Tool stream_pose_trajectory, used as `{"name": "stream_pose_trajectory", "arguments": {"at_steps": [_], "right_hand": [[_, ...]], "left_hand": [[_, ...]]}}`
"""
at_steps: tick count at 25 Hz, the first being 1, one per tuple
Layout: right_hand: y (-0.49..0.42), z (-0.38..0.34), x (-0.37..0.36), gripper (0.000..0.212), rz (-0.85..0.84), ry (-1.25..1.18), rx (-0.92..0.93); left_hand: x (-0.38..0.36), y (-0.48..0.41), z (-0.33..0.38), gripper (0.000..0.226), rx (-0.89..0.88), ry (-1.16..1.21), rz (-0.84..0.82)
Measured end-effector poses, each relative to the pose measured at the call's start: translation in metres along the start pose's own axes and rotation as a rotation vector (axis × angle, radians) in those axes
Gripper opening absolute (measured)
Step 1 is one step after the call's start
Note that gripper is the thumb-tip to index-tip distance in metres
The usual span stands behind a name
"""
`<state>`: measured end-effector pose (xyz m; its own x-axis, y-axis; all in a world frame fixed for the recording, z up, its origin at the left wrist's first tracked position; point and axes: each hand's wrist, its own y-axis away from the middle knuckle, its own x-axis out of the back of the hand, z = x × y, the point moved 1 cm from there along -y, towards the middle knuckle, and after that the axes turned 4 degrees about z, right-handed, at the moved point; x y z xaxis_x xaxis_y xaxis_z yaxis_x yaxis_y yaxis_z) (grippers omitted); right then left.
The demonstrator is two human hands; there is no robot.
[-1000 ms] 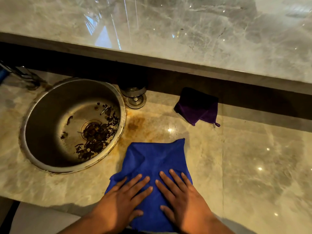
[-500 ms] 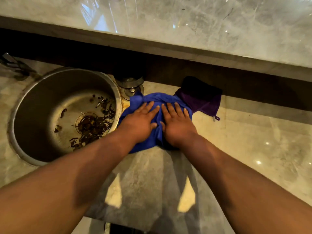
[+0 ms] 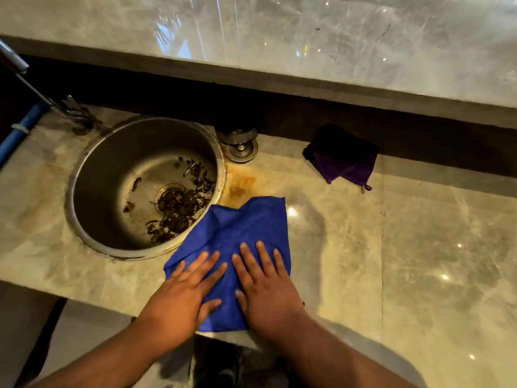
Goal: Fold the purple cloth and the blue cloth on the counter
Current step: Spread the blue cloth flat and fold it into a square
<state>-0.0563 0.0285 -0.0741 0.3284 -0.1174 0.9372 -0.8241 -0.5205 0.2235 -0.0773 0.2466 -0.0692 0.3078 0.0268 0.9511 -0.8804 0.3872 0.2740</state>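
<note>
The blue cloth [image 3: 240,231] lies rumpled on the marble counter [image 3: 405,247], at its front edge just right of the sink; its near corner hangs over the edge. My left hand [image 3: 187,289] and my right hand [image 3: 265,287] rest flat on its near half, side by side, fingers spread and pointing away from me. Neither hand grips it. The purple cloth [image 3: 342,158] sits folded at the back of the counter against the dark wall strip, well beyond my right hand, with a small loop at its corner.
A round steel sink [image 3: 106,169] with dark debris around its drain lies left of the blue cloth. A metal fitting [image 3: 240,144] stands behind the sink rim, a tap [image 3: 16,65] and a blue pipe [image 3: 19,127] at far left. A raised marble ledge [image 3: 307,37] runs along the back.
Half a second ago both hands had pushed the blue cloth to the back beside the purple cloth. They have pulled it back to the front edge, near where it lay a second ago.
</note>
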Motion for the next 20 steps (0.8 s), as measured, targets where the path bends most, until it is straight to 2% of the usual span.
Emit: {"name": "stream_pose_trajectory", "arguments": {"at_steps": [4, 7, 9, 12, 15, 17, 20], "right_hand": [[0.017, -0.010, -0.003, 0.065, 0.022, -0.003, 0.100], [0.013, 0.010, 0.014, 0.050, 0.117, -0.016, 0.104], [0.011, 0.025, 0.029, 0.043, 0.149, -0.030, 0.076], [0.017, 0.044, 0.050, 0.026, 0.197, -0.078, -0.144], [0.020, 0.051, 0.063, 0.036, 0.175, -0.302, -0.500], [0.015, 0.045, 0.066, 0.026, 0.051, -0.471, -0.650], [0.008, 0.035, 0.067, 0.004, 0.042, -0.573, -0.660]], "left_hand": [[0.000, 0.035, -0.012, 0.066, -0.037, -0.015, 0.005], [0.023, 0.013, -0.026, 0.052, -0.027, 0.015, 0.120], [0.041, 0.004, -0.037, 0.049, 0.060, -0.029, 0.183], [0.056, 0.008, -0.044, 0.045, 0.392, -0.029, 0.136], [0.052, 0.012, -0.044, 0.062, 0.741, 0.146, -0.070], [0.049, 0.011, -0.041, 0.050, 0.834, 0.310, -0.103], [0.054, 0.007, -0.031, 0.032, 0.841, 0.517, -0.035]]}}
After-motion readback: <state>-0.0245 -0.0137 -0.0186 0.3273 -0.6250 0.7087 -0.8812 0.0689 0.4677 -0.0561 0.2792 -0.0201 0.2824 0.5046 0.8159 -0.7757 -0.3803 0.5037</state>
